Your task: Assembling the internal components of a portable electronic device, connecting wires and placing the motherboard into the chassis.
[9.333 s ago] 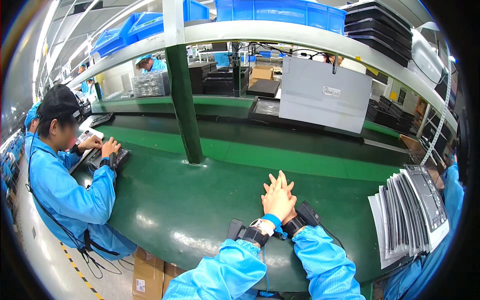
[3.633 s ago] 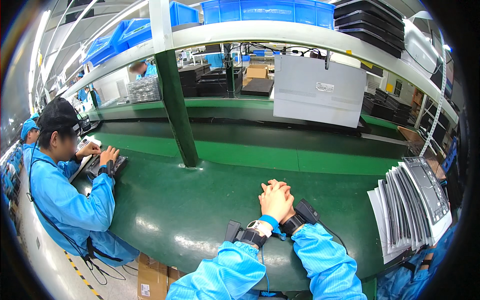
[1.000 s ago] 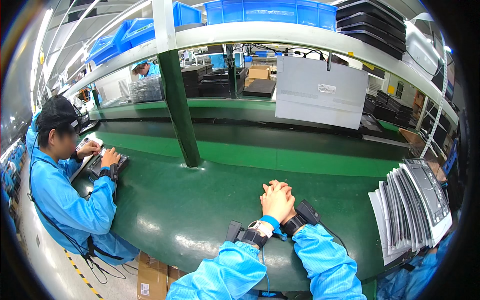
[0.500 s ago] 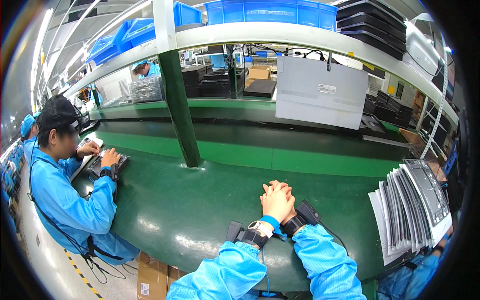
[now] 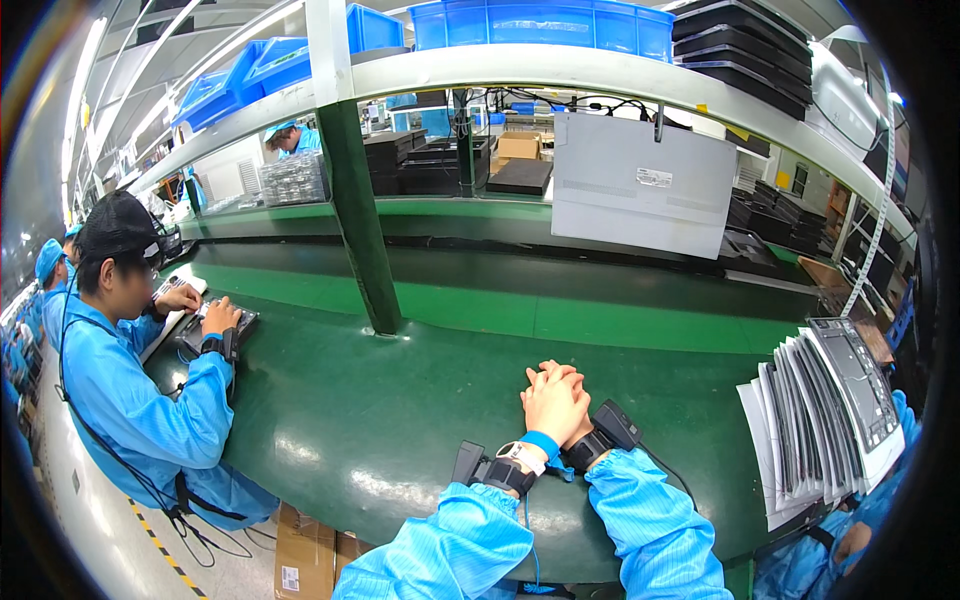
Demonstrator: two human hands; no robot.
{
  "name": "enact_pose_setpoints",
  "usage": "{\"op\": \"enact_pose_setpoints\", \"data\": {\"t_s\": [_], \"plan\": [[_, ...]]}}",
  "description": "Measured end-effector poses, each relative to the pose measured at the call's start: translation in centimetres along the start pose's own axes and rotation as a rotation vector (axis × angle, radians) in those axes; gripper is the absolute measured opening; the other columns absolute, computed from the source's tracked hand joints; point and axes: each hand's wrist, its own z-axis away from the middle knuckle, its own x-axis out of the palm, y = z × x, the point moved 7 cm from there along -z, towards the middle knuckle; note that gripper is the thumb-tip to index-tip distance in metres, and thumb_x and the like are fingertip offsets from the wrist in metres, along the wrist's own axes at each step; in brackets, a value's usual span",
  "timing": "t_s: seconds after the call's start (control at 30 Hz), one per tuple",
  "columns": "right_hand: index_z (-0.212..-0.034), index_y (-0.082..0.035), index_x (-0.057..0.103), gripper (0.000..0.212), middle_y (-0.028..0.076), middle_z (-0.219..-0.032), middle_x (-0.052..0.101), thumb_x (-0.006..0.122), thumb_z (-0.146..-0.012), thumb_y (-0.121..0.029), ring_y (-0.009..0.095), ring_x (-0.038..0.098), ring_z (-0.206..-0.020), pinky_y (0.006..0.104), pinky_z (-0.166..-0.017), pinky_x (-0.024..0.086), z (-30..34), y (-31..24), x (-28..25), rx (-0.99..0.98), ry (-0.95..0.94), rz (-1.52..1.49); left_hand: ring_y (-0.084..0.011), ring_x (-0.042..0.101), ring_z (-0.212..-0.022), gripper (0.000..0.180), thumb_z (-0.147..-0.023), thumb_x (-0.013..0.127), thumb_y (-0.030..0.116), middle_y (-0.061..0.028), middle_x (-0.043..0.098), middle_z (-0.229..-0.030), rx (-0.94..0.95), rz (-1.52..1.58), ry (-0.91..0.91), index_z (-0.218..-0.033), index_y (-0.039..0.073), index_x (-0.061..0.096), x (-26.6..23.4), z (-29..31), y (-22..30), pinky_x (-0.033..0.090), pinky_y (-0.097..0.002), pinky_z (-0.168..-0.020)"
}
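My left hand point(image 5: 553, 409) lies over my right hand point(image 5: 579, 431), both resting above the green work table point(image 5: 430, 390). Their fingers are folded together, closed, with no object seen in them. Much of the right hand is hidden under the left. A black strap device point(image 5: 497, 474) and a white-and-blue wristband point(image 5: 524, 456) circle my left wrist; another black strap device point(image 5: 612, 430) sits on my right wrist. A thin blue cord hangs from the left wrist.
To the right leans a row of dark flat panels with white sheets point(image 5: 815, 425); beyond it, another person's blue sleeve point(image 5: 800, 570). A co-worker point(image 5: 140, 380) at left handles a small dark device point(image 5: 240, 322). A green post point(image 5: 360, 220) rises ahead, and a grey board point(image 5: 640, 190) hangs from the shelf.
My hands stay folded in the same place. At the lower right edge the other person has shifted, and farther left a background worker in a blue cap has moved slightly.
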Motion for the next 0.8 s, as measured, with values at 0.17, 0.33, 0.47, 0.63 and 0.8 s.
{"op": "enact_pose_setpoints", "data": {"t_s": [0.17, 0.33, 0.47, 0.63, 0.8], "plan": [[-0.131, -0.015, 0.032, 0.048, 0.005, -0.132, 0.035, 0.038, -0.09, -0.039, 0.024, 0.028, -0.127, 0.0473, -0.101, 0.026, 0.3, 0.6, 0.3, -0.066, 0.043, -0.361, -0.0283, 0.049, -0.105, 0.023, -0.072, 0.058, 0.021, -0.0008, 0.057, -0.108, 0.012, 0.006, 0.0, -0.092, 0.013, 0.067, 0.2, 0.1, 0.2, 0.043, -0.0431, -0.088], [-0.132, -0.019, 0.032, 0.051, 0.001, -0.134, 0.035, 0.035, -0.089, -0.047, 0.024, 0.024, -0.13, 0.0495, -0.101, 0.023, 0.2, 0.5, 0.4, -0.062, 0.018, -0.673, -0.0287, 0.049, -0.105, 0.023, -0.072, 0.058, 0.02, -0.0007, 0.057, -0.108, 0.013, -0.021, 0.017, -0.092, 0.013, 0.067, 0.1, 0.2, 0.3, 0.043, -0.0427, -0.088], [-0.131, -0.015, 0.032, 0.048, 0.005, -0.132, 0.036, 0.038, -0.09, -0.038, 0.024, 0.029, -0.126, 0.0466, -0.101, 0.027, 0.0, 0.9, 0.9, -0.045, 0.02, -0.898, -0.0281, 0.049, -0.105, 0.023, -0.072, 0.058, 0.02, -0.0006, 0.057, -0.108, -0.006, -0.007, 0.001, -0.092, 0.013, 0.067, 0.0, 0.2, -0.1, 0.043, -0.0424, -0.088], [-0.132, -0.019, 0.032, 0.052, 0.002, -0.135, 0.034, 0.035, -0.089, -0.048, 0.024, 0.024, -0.131, 0.0488, -0.101, 0.023, 0.1, 1.0, -0.1, -0.09, 0.135, -0.161, -0.0275, 0.049, -0.104, 0.023, -0.072, 0.058, 0.021, -0.0006, 0.057, -0.108, -0.002, 0.011, -0.001, -0.092, 0.013, 0.067, 0.1, 0.1, 0.0, 0.043, -0.0421, -0.087], [-0.132, -0.015, 0.03, 0.049, 0.006, -0.133, 0.035, 0.039, -0.089, -0.039, 0.024, 0.028, -0.127, 0.0465, -0.101, 0.027, 0.1, 0.2, 0.2, -0.072, 0.039, -0.457, -0.0274, 0.049, -0.104, 0.023, -0.072, 0.058, 0.021, -0.0007, 0.057, -0.108, 0.026, 0.007, 0.025, -0.092, 0.013, 0.067, 0.1, 0.1, 0.3, 0.043, -0.0418, -0.087]]}}
